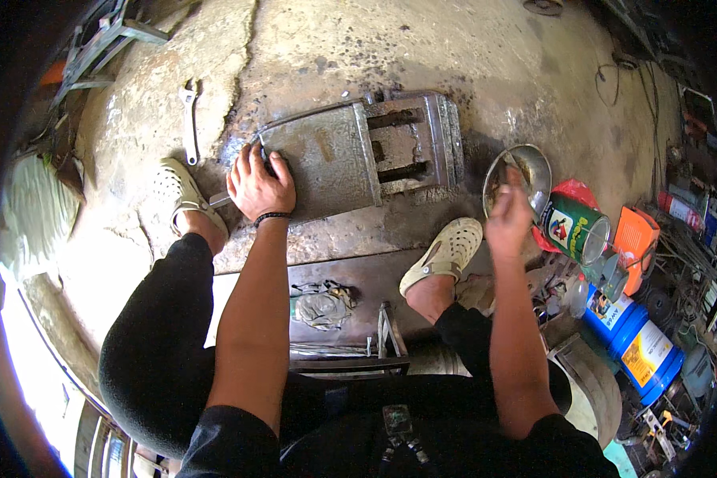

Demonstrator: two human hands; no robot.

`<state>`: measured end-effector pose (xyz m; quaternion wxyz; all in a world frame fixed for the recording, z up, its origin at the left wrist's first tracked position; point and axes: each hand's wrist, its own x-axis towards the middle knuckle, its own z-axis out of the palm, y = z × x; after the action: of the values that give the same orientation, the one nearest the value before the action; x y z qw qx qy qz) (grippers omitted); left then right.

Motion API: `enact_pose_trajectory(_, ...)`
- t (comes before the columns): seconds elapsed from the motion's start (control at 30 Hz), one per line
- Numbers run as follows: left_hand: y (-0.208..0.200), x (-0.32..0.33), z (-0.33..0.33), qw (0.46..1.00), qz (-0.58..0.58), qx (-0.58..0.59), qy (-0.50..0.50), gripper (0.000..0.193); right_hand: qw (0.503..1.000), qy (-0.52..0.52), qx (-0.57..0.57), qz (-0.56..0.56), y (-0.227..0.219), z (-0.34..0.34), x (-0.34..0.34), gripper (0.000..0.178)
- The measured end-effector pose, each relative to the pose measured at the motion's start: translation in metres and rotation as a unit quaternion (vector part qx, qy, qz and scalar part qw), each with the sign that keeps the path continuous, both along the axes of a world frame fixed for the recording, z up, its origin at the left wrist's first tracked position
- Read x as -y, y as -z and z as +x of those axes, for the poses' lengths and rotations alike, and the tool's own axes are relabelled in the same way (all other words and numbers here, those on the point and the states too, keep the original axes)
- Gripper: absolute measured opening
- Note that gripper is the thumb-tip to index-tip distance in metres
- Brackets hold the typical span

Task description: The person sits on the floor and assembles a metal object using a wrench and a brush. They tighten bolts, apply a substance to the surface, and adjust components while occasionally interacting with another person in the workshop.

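A heavy, oily grey metal casting [327, 163] with rectangular openings at its right end lies on the floor in front of me. My left hand [261, 185] rests on the casting's left end, fingers stretched over it and thumb apart. A flat metal piece [220, 200] sticks out beside that hand. Over at the right, my right hand [508, 223] is closed and smeared by motion at the near rim of a round metal bowl [541, 167]. A brownish shape extends from its fingers into the bowl; its kind is unclear.
An adjustable wrench [190, 123] lies at the left. Beside the bowl are a green can [573, 229], an orange container [636, 239] and a blue bucket [625, 334]. A rag bundle [323, 307] lies between my feet. Clutter lines the right side; a metal frame [107, 48] stands far left.
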<state>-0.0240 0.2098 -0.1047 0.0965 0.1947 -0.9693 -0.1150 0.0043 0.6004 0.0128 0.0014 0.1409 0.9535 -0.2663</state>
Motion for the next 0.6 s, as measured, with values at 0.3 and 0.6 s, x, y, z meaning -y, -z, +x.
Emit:
enact_pose_trajectory(0.3, -0.005, -0.003, -0.002, 0.999, 0.030, 0.010, -0.009, 0.043, 0.943, -0.328, 0.048, 0.035, 0.095, -0.037, 0.115, 0.053)
enact_pose_trajectory(0.6, -0.009, -0.001, -0.001, 0.999, 0.026, 0.036, -0.006, 0.044, 0.898, -0.409, 0.118, 0.110, 0.090, -0.002, 0.093, 0.059)
